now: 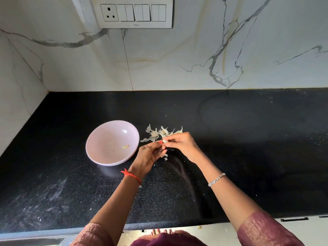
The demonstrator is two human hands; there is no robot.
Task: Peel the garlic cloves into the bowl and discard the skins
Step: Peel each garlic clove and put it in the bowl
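Both hands pinch a garlic clove above the middle of the countertop.
The left hand and right hand grasp the small white clove at the fingertips. Papery skins lie just behind it, toward the back edge. The pink bowl, to the left, holds one yellowish peeled clove.

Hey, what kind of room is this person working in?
Probably a home kitchen: a black counter meets a marble-look wall with a switch panel, and the left hand and right hand pinch a clove beside a bowl.
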